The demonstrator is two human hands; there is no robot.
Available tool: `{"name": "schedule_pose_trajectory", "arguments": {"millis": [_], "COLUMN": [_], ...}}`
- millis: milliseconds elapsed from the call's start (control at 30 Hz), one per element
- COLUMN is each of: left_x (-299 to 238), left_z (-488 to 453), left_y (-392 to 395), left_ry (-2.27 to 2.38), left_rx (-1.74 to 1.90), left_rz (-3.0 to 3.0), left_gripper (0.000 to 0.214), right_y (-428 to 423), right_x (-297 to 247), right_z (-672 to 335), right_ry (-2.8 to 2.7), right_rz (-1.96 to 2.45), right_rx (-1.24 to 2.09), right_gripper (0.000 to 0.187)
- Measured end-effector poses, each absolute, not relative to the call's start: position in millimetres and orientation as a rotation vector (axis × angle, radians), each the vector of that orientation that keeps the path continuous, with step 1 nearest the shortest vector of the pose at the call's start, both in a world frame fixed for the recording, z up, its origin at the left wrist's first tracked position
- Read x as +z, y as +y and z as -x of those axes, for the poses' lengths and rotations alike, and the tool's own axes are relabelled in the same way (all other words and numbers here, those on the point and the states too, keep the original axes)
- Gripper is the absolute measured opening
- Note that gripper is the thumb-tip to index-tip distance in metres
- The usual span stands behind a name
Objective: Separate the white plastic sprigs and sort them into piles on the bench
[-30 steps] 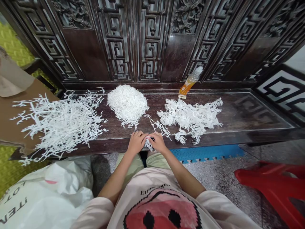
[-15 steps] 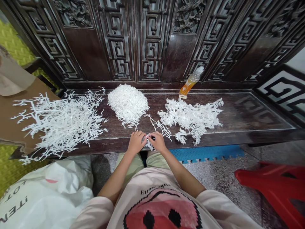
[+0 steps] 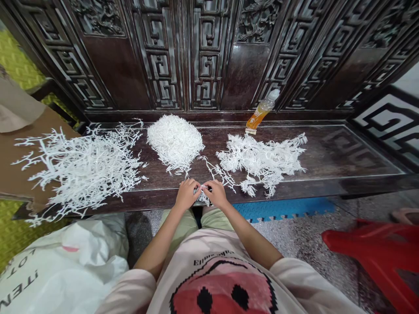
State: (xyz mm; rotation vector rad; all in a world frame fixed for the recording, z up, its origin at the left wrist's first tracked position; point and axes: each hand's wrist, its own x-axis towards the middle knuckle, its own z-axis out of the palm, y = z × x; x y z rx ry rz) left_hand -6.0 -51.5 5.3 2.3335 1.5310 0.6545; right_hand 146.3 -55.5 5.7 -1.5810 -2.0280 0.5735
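At the bench's front edge my left hand [image 3: 187, 193] and my right hand [image 3: 215, 192] meet, fingertips pinched together on a small white plastic sprig [image 3: 203, 199]. Its spiky ends hang below my fingers; the pinched part is mostly hidden. A bare white branch [image 3: 220, 171] lies just beyond my right hand. Past my left hand rises a heap of small white sprigs [image 3: 175, 141]. On the right is a pile of fuller white branches [image 3: 262, 159] with tufted ends. Thin bare white branches [image 3: 88, 168] form a tangled pile at the left.
A bottle of orange drink [image 3: 261, 111] leans at the back of the dark wooden bench [image 3: 327, 152], before a carved backrest. Brown cardboard [image 3: 19, 161] lies at the left end. A white sack [image 3: 72, 261] is at lower left, a red stool [image 3: 376, 248] at lower right.
Both hands stay nearly in place, still pinching the sprig, with only small finger movement. The view has shifted slightly; a pinkish object now shows at the right edge beyond the stool.
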Motion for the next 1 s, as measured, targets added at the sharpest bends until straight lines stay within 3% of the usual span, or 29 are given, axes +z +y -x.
{"name": "schedule_pose_trajectory", "arguments": {"millis": [767,1000], "left_x": [-2,4], "left_z": [3,6], "left_y": [-47,-47], "left_ry": [1.525,1.551], "left_rx": [0.457,0.612], "left_rz": [-2.464,-2.277], "left_gripper": [0.007,0.016], "right_y": [-55,-56], "right_x": [7,10], "right_z": [-133,-135], "right_ry": [-1.908,-1.909], "right_rz": [1.722,1.657], "right_rx": [0.576,0.568], "right_gripper": [0.006,0.013]}}
